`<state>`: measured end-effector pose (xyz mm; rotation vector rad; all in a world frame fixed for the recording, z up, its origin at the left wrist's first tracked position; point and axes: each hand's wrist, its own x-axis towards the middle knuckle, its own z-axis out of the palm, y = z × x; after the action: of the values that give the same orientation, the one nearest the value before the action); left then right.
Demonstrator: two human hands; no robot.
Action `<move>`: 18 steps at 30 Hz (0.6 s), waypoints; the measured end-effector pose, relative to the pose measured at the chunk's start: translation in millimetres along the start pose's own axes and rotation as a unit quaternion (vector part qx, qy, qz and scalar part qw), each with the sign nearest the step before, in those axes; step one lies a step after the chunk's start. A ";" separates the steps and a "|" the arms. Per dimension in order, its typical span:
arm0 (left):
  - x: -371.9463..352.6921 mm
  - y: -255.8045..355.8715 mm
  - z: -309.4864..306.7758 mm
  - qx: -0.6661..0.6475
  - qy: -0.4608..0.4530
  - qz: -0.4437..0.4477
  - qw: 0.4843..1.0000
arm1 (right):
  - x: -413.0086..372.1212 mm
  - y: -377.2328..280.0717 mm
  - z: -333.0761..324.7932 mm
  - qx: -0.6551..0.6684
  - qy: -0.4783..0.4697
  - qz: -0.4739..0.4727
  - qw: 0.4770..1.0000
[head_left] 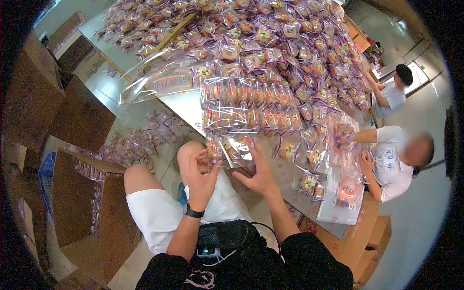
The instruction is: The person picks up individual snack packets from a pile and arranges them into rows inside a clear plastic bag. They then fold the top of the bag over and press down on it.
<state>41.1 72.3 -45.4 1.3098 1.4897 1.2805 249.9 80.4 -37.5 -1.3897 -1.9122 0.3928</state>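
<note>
My left hand [199,173] pinches a small wrapped pastry packet [213,149] at the table's near edge, a black band on its wrist. My right hand [259,170] is spread with fingers apart, touching a clear plastic bag [240,145] that hangs off the table edge. Just above both hands lie neat rows of wrapped pastry packets [246,104] on the steel table [186,106]. Beyond them a huge heap of the same packets [270,43] covers the table top. My bare knees and white shorts sit under the hands.
An empty clear bag [159,79] lies at the table's left part. Open cardboard boxes [79,193] stand at my left; loose packets [137,140] lie on the floor. Two other people [394,162] sit at the right, handling packets; a filled bag [344,191] rests beside them.
</note>
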 end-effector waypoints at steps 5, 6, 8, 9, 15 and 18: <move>13.8 2.8 26.7 -0.025 -0.026 0.064 0.997 | -0.3 16.9 21.6 0.011 0.036 0.029 0.999; 14.2 5.7 31.4 -0.020 -0.058 0.064 0.996 | 2.0 16.3 20.4 0.010 0.041 0.027 0.999; 15.0 6.3 43.9 -0.019 -0.046 0.068 0.996 | 8.6 20.3 6.8 0.001 0.055 0.021 0.998; 17.6 10.9 51.3 -0.021 -0.041 0.072 0.996 | 10.2 27.3 0.5 -0.015 0.065 0.014 0.998; 1.0 30.0 77.6 0.044 -0.123 0.086 0.988 | -7.7 49.9 -35.8 0.007 0.081 0.056 0.995; -13.6 39.7 54.1 0.049 -0.132 0.042 0.989 | -15.5 28.8 -42.7 -0.069 0.022 0.020 0.997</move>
<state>104.0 68.4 -18.8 1.5550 1.3356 1.0482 302.3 69.7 -31.7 -1.5156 -1.9077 0.2496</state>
